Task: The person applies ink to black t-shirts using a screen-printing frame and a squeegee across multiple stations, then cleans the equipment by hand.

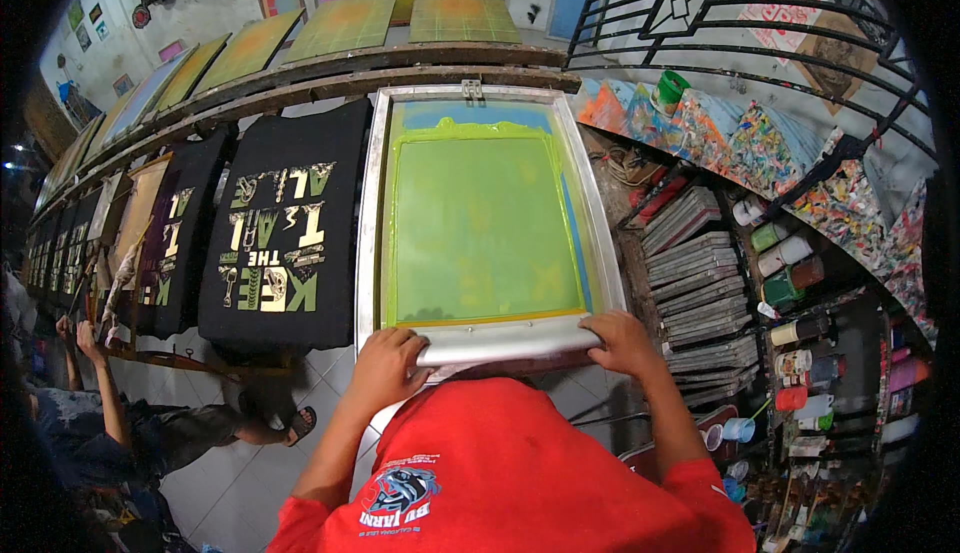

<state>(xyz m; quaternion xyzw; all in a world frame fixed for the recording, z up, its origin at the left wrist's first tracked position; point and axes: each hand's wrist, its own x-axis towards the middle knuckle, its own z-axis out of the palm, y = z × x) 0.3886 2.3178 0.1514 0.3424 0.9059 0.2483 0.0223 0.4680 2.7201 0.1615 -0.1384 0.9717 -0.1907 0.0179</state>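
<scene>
Both my hands grip a long silver squeegee handle (505, 340) lying across the near end of a metal-framed printing screen (372, 203). My left hand (385, 368) wraps its left end; my right hand (618, 341) closes over its right end. The screen's mesh (480, 228) is covered in yellow-green ink and lies flat on the long print table. To its left a black T-shirt (290, 238) with a gold and green printed design is stretched on a board.
More black printed shirts (180, 228) run along the table to the left. Raised screens (345, 25) lean at the back. Stacked frames (700, 283) and ink jars (790, 253) fill shelves on the right. Another person (110, 413) sits on the tiled floor at lower left.
</scene>
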